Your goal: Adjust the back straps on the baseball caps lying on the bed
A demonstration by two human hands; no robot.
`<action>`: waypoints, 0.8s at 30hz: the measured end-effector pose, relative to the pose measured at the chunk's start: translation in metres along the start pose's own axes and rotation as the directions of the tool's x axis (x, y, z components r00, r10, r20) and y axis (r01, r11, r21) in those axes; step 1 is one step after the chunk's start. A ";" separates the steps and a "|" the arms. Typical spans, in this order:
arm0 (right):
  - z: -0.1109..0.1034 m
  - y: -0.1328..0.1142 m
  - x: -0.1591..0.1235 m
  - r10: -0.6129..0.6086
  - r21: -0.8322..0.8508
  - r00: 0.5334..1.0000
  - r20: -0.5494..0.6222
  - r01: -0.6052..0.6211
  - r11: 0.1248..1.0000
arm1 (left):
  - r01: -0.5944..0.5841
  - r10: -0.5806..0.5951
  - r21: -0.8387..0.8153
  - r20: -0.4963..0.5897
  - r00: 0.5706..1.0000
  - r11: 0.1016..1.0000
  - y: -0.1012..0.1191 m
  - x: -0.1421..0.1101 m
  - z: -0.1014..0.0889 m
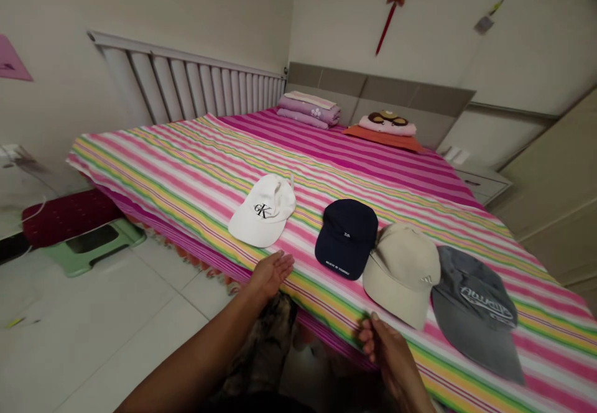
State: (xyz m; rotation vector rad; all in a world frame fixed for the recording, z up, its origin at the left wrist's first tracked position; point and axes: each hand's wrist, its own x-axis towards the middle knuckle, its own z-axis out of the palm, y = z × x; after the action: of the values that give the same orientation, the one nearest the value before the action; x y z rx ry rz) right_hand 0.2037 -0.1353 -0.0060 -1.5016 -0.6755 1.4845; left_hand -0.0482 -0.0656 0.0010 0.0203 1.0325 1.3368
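Observation:
My left hand point(274, 272) is open at the near edge of the bed, palm turned up and fingers stretched out, with nothing in it. Just beyond it lies a white cap point(275, 204) with black letters on its front. My right hand point(385, 348) is also at the bed's edge, its fingers loosely bent, the thumb apart and nothing held. The beige cap point(403, 264) is closest to it, not touched. A navy cap point(347, 232) touches the beige one on the left, and a grey cap point(476, 304) with raised lettering adjoins it on the right.
A striped sheet point(186, 170) covers the bed. Folded purple bedding point(310, 113) and a pink folded bundle point(389, 125) sit by the headboard point(336, 80). On the tiled floor at left stands a green stool point(97, 245). A white bedside cabinet point(480, 183) stands at the right.

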 end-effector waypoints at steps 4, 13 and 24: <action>0.005 0.020 -0.003 0.054 0.009 0.995 0.079 -0.055 0.998 | -0.133 0.113 -0.106 -0.180 0.977 0.985 0.021 0.005 -0.018; 0.025 0.040 -0.006 0.062 -0.002 0.991 0.119 -0.062 0.998 | -0.220 0.175 -0.162 -0.253 0.951 0.962 0.052 0.017 -0.023; 0.026 0.052 -0.004 0.039 -0.020 0.991 0.127 -0.036 0.999 | -0.168 0.159 -0.047 -0.150 0.976 0.985 0.067 0.025 -0.033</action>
State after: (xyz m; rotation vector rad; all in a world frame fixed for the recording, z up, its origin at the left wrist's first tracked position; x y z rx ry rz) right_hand 0.1675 -0.1572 -0.0459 -1.4487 -0.7413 1.6177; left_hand -0.1232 -0.0432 0.0041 -0.0390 1.1327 1.5368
